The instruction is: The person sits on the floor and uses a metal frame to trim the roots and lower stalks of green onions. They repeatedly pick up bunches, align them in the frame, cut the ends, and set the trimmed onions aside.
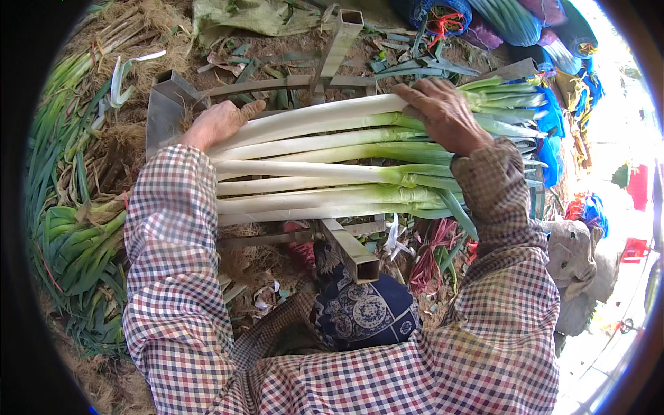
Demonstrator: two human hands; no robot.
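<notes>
A row of large green onions (pixel 306 148) lies side by side across a metal rack (pixel 340 52) in front of me, white shanks to the left and trimmed green tops to the right. My left hand (pixel 223 122) is at the far corner of their white ends, its thumb against the farthest stalk and its other fingers mostly hidden. Over the green part, my right hand (pixel 448 114) curls its fingers across the far stalks. The rack's square-tube arms stick up at the far and near sides of the row.
Untrimmed green onions with roots (pixel 78 244) are heaped at left. Pink ties (pixel 436 254) hang beside the rack's near side. Wrapped bundles (pixel 503 21) lie at upper right. A green woven sack (pixel 249 18) is on the littered soil. A patterned blue cloth (pixel 371 311) covers my knee.
</notes>
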